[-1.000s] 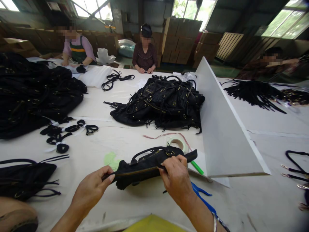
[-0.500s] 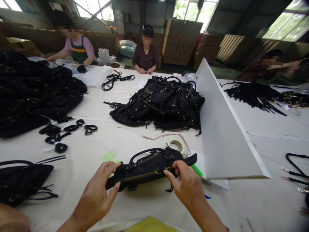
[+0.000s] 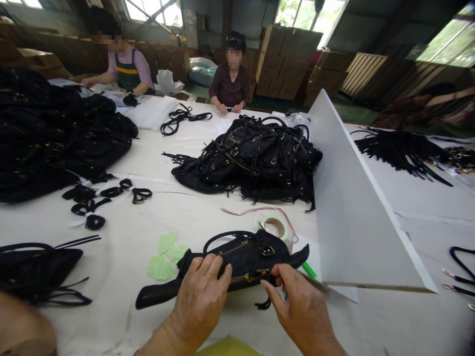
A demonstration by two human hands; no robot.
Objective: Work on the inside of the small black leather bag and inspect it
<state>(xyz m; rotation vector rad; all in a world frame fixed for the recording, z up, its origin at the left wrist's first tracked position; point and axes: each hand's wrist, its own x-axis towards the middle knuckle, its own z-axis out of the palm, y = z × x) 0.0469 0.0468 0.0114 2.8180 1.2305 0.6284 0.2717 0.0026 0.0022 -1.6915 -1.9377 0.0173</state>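
A black handbag [image 3: 239, 249] lies on its side on the white table, with a looped handle and a gold zipper running along it. My left hand [image 3: 200, 299] presses over the near edge and grips the bag left of its middle; the thumb points toward the zipper. At the zipper's right end, my right hand [image 3: 302, 306] pinches the bag's edge between thumb and fingers. Whether the fingertips hold a zipper pull is hidden. A black end tab [image 3: 158, 292] sticks out to the left, and another [image 3: 300, 256] to the right.
A roll of tape [image 3: 275, 227] sits behind the bag, with green paper scraps [image 3: 163, 267] to its left. Black bags are piled mid-table [image 3: 252, 158] and at left [image 3: 44, 133]. A white upright board [image 3: 356, 212] stands at right. Co-workers sit across the table.
My left hand has shifted right, from the bag's left end toward the middle of the zipper, uncovering the left end tab. My right hand still pinches near the right end.
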